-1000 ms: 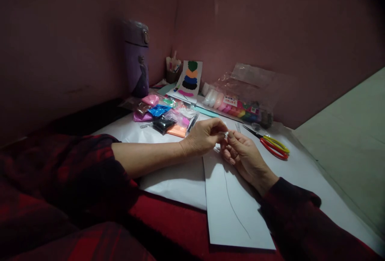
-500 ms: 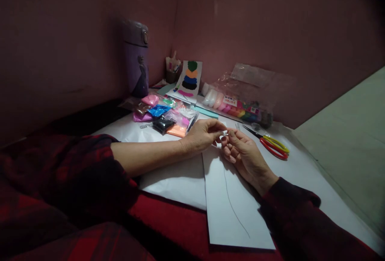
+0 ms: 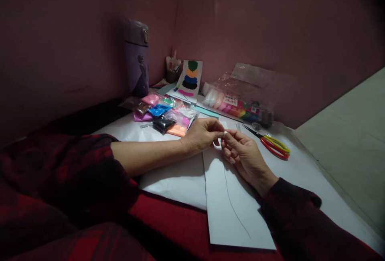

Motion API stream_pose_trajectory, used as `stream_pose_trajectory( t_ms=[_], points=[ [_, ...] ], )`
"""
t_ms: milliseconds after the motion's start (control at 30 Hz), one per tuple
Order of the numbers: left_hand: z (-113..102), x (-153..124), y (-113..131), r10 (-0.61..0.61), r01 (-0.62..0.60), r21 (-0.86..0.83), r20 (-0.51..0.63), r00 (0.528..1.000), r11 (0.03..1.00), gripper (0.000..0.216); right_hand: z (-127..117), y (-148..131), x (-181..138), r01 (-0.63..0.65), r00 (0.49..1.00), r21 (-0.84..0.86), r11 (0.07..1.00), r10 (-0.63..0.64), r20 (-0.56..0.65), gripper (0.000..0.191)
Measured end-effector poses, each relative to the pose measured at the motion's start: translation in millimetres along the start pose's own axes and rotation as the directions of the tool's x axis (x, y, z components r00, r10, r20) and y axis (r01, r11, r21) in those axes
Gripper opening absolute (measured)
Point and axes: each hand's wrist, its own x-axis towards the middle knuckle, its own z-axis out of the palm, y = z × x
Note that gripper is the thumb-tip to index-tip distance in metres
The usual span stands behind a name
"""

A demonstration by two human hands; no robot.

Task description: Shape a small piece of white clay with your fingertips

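Observation:
My left hand [image 3: 200,136] and my right hand [image 3: 245,154] meet above a sheet of white paper [image 3: 222,213]. Both are closed in a pinch, thumb against finger, on a small strip of white modelling clay [image 3: 217,146]. Fingertips cover most of the clay, and a thin bent length of it hangs below my left fingers. A thin curved dark line [image 3: 230,201] runs down the paper under my right hand. The other fingers of my right hand are loosely curled.
Scissors [image 3: 272,144] with red and yellow handles lie right of my hands. Bagged coloured clay [image 3: 159,110] lies left, near a purple bottle [image 3: 136,60]. Behind are a painted card [image 3: 190,80], a holder of sticks [image 3: 172,68] and a long clay pack [image 3: 234,104].
My fingertips have closed further over the white clay, so less of it shows between them. A bent strip now hangs more plainly below my left fingers. Both arms stay in place.

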Motion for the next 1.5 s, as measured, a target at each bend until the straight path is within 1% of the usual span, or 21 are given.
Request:
stream_pose_trajectory(
  t_ms=[133,267,333,433,533,600,667,733,833,967,1033,1133,1233,1333,1433,1500],
  points=[
    [-0.6,1.2,-4.0,0.019,-0.020,0.034,0.005,1.000,0.999,0.009,1.1,0.1,1.2,0.021,1.000,0.000,1.000,-0.021,0.002,0.025],
    [-0.3,0.5,-4.6,0.048,-0.049,0.059,0.020,0.999,0.997,0.013,1.5,-0.5,1.3,0.017,1.000,0.018,1.000,-0.017,-0.022,0.028],
    [-0.2,0.0,-4.0,0.044,-0.045,0.079,0.018,0.999,0.996,0.012,1.7,-0.6,1.1,0.017,1.000,0.028,0.999,-0.017,-0.023,0.030],
    [-1.1,0.3,-3.0,0.044,-0.037,0.118,-0.054,0.998,0.992,0.008,2.1,-1.2,0.4,0.014,1.000,0.048,0.999,-0.013,-0.012,0.032],
    [-2.8,1.5,-2.7,0.095,-0.081,0.115,-0.123,0.988,0.990,0.005,2.2,-2.4,-0.3,0.003,1.000,0.054,0.999,-0.002,-0.027,0.032],
    [-3.7,2.2,-3.1,0.133,-0.118,0.109,-0.141,0.981,0.987,0.005,2.1,-3.2,-0.5,-0.003,0.999,0.053,0.999,0.006,-0.043,0.031],
    [-4.0,2.5,-4.0,0.150,-0.135,0.120,-0.133,0.980,0.984,0.004,2.1,-3.8,-0.6,-0.010,0.999,0.059,0.998,0.013,-0.036,0.030],
    [-3.9,2.8,-5.8,0.134,-0.119,0.147,-0.102,0.986,0.982,0.004,2.1,-4.3,-0.6,-0.026,1.000,0.067,0.997,0.026,-0.007,0.031],
    [-3.8,3.5,-9.8,0.098,-0.085,0.203,-0.051,0.994,0.975,0.008,1.7,-5.0,-0.5,-0.040,0.999,0.061,0.997,0.038,0.033,0.035],
    [-3.8,3.9,-13.1,0.109,-0.100,0.251,-0.019,0.994,0.963,0.013,1.4,-6.2,-0.5,-0.038,0.998,0.047,0.998,0.035,0.059,0.044],
    [-3.6,3.3,-12.4,0.103,-0.095,0.253,-0.015,0.995,0.963,0.013,2.0,-7.0,-0.8,-0.046,0.997,0.055,0.997,0.043,0.059,0.049],
    [-3.3,2.3,-9.7,0.097,-0.083,0.215,-0.053,0.994,0.973,0.011,2.8,-8.0,-1.7,-0.055,0.997,0.069,0.996,0.052,0.055,0.050],
    [-3.9,1.9,-7.5,0.142,-0.126,0.172,-0.083,0.986,0.977,0.008,3.1,-8.2,-2.1,-0.041,0.999,0.080,0.996,0.039,0.028,0.050],
    [-4.9,1.5,-6.8,0.214,-0.196,0.174,-0.097,0.972,0.965,0.006,3.4,-8.5,-1.4,-0.031,0.999,0.096,0.995,0.032,-0.010,0.047],
    [-5.6,-0.1,-6.9,0.306,-0.278,0.248,-0.084,0.948,0.928,0.007,3.7,-9.1,-0.4,-0.039,0.997,0.116,0.992,0.046,-0.057,0.045],
    [-5.7,-1.8,-7.5,0.339,-0.306,0.366,-0.028,0.940,0.879,0.006,3.6,-9.5,-0.2,-0.037,0.996,0.112,0.993,0.046,-0.076,0.045]
  ],
)
